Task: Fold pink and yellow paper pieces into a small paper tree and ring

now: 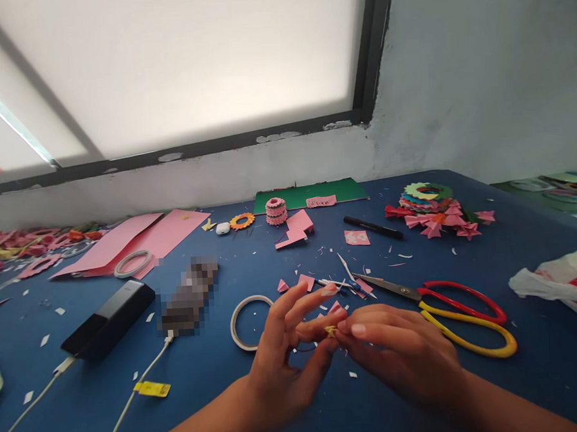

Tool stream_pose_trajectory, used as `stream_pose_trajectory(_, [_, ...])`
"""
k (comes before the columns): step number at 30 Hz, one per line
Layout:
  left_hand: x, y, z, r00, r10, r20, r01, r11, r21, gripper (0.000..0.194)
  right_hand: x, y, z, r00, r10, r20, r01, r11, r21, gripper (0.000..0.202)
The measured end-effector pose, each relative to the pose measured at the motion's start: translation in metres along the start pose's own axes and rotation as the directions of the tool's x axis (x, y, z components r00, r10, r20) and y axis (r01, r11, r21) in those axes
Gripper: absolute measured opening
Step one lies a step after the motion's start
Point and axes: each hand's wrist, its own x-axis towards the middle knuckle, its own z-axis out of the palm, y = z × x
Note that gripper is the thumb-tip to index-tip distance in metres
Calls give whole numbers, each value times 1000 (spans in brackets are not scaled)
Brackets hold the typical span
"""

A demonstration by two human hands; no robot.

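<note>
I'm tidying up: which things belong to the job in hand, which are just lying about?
Likely job things:
small yellow piece, between left hand and right hand
metal scissors with red and yellow handles
flat pink paper sheets

Likely lying about:
white rounded case
black boxy device
crumpled white plastic bag

Bright window [213, 65] above a blue bench [545, 228]

Lit chiefly through the pale window, brightest toward its lower right. Crossed at left by a slanting grey bar [36, 79]; edged by a dark frame [374, 37], flecked white along the bottom. Below and to the right, plain grey-white wall [479, 70], rough near the frame's corner. Set along the wall, the bench.
</note>
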Motion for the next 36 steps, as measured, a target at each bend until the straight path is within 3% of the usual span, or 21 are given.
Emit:
stream_pose_trajectory(3, [1, 0, 0, 1000, 4, 3, -4, 1000, -18, 68, 2, 0, -3, 999, -46, 11, 46, 999, 2, 51])
stream_pose_trajectory(9, [0, -2, -6, 997, -39, 60, 39, 999, 2, 73, -3, 4, 2, 999, 35, 0, -35, 999, 18, 51])
stream_pose_trajectory(13, [0, -2, -8, 994, -82, 70, 78, 995, 58, 74, -3, 5, 2, 995, 102, 2, -102, 995, -4, 36])
stream_pose_trajectory(18, [1, -1, -7, 986, -160, 52, 161, 987, -4, 78, 2, 0, 1, 977, 210, 28, -210, 978, -17, 14])
stream_pose_trajectory(24, [1, 1, -5, 986, -164, 21, 165, 986, -33, 80, -1, 0, 6, 979, 156, -131, -157, 988, 7, 33])
stream_pose_trajectory(28, [-1, 3, -6, 980, -196, 43, 197, 980, -10, 76, 1, -1, 6, 982, 141, -128, -142, 990, 4, 31])
stream_pose_trajectory(36, [-3, 4, -9, 973, -158, 168, 147, 987, 71, 72, -1, 0, 9, 986, 146, -76, -144, 989, 34, 40])
